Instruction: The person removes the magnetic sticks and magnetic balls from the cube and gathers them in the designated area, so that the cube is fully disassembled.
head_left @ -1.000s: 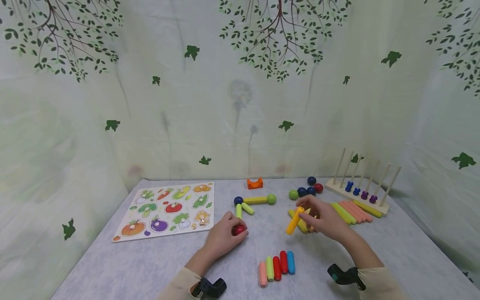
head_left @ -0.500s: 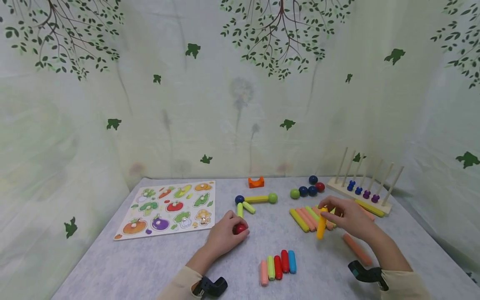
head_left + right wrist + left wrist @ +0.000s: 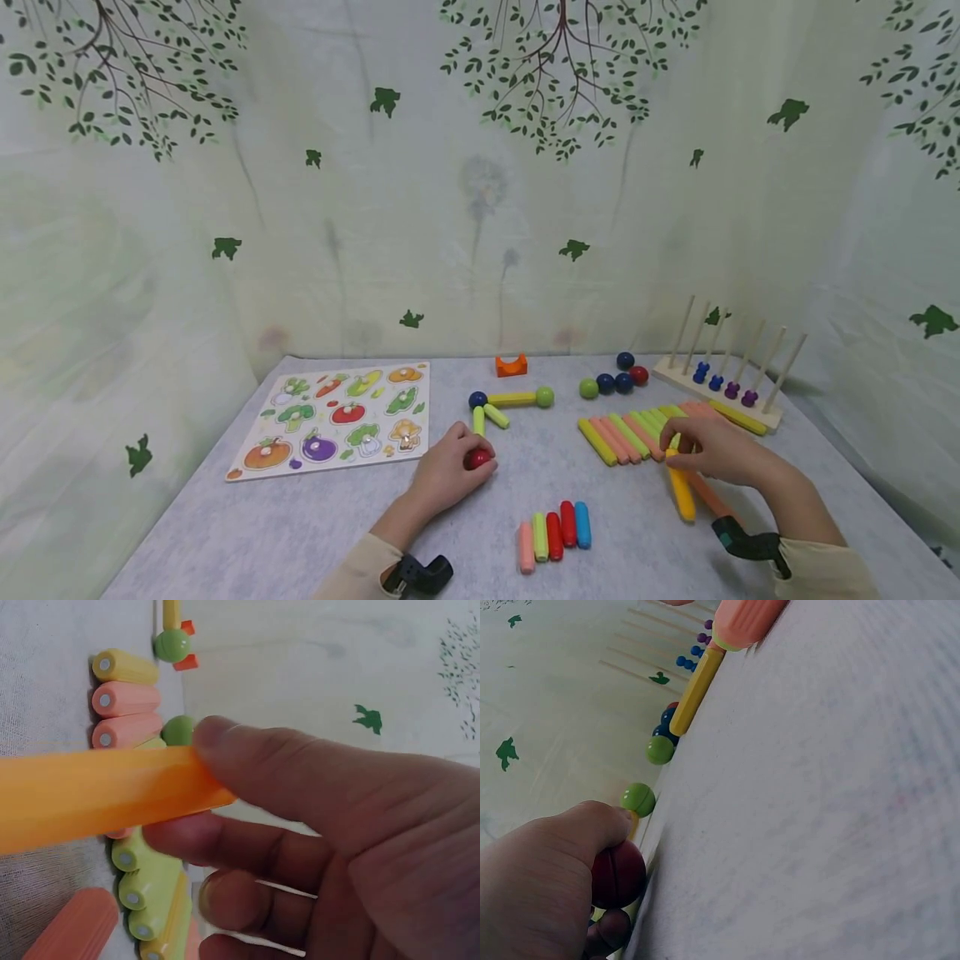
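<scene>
My left hand [image 3: 450, 467] rests on the table and grips a red ball [image 3: 477, 458], which the left wrist view shows between thumb and fingers. A light green rod [image 3: 478, 422] runs from near this ball to a dark blue ball [image 3: 477, 400]. From the blue ball, a second light green rod [image 3: 497, 417] and a yellow rod [image 3: 512, 400] extend, the yellow one ending at a green ball [image 3: 544, 397]. My right hand [image 3: 723, 450] pinches an orange-yellow rod [image 3: 105, 791] by one end between thumb and index finger, beside a row of rods [image 3: 615, 440].
A loose salmon rod [image 3: 712, 497] lies under the right forearm. Several short rods [image 3: 553, 536] lie in front. Loose balls [image 3: 605, 383] and a peg stand [image 3: 720, 392] are at the back right. A vegetable puzzle board [image 3: 330, 421] lies left; an orange block [image 3: 512, 365] sits behind.
My right hand has moved right and nearer to me with the orange-yellow rod, uncovering the row of rods. My left hand stays put on the red ball.
</scene>
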{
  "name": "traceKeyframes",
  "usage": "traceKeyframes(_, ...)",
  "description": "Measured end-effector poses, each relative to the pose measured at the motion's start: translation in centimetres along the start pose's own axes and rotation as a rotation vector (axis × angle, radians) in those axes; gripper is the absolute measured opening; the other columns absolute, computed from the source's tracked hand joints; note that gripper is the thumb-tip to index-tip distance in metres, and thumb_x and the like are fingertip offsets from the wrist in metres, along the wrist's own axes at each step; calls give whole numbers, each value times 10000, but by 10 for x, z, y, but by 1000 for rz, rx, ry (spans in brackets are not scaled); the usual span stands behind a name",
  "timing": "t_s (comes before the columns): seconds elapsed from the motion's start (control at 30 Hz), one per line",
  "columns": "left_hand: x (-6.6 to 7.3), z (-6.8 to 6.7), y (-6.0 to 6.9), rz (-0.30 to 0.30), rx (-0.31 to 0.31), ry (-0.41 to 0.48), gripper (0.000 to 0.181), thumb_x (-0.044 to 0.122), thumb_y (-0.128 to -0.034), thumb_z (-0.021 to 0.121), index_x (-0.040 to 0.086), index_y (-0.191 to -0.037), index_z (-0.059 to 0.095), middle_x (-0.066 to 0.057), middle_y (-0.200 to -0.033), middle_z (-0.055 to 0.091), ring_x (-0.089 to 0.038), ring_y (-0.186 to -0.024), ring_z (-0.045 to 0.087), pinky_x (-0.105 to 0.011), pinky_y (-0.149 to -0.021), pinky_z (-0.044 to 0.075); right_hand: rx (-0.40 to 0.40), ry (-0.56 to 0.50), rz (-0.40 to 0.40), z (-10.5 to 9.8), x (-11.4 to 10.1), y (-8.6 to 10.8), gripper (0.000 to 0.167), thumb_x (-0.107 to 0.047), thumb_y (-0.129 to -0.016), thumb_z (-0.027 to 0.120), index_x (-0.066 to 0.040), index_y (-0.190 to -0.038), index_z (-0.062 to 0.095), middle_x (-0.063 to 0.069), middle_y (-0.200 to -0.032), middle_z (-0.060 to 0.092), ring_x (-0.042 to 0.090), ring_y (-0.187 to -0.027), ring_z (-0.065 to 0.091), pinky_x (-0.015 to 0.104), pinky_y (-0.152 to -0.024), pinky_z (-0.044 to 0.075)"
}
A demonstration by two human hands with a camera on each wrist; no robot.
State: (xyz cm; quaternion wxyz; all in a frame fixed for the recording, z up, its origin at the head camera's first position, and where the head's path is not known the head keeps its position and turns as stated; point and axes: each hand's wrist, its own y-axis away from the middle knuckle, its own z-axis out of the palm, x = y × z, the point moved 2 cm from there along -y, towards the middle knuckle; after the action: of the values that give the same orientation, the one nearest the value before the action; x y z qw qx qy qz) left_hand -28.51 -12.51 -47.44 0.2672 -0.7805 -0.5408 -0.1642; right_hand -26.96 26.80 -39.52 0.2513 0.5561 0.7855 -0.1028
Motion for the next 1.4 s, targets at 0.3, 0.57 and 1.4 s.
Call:
traceKeyframes(0.3, 0, 1, -1, -2, 1, -7, 121, 377, -895, 725, 302, -984, 692, 82, -942, 493, -58, -795, 503, -175, -622, 430, -62, 28, 127, 6, 4, -1, 140, -193, -889, 743, -170, -1018, 694, 6, -836, 621, 177, -734, 533, 304, -650, 474)
traceKeyframes(0.57, 1, 1, -1, -9, -6, -4, 126, 376, -896, 722, 296, -988, 694, 77, -950, 495, -66, -809, 505, -179, -630, 430, -89, 52, 184, 14, 13, -5, 140, -188, -847, 786, -171, -948, 691, 4, -806, 616, 173, -725, 535, 304, -683, 500)
traceKeyframes(1.4, 0, 0, 1, -9, 3, -9, 126, 374, -890, 727, 297, -984, 695, 81, -948, 498, -65, -808, 507, -176, -628, 432, -38, 56, 127, 11, 7, -5, 119, -150, -881, 735, -164, -980, 670, 12, -798, 574, 174, -708, 508, 275, -615, 443)
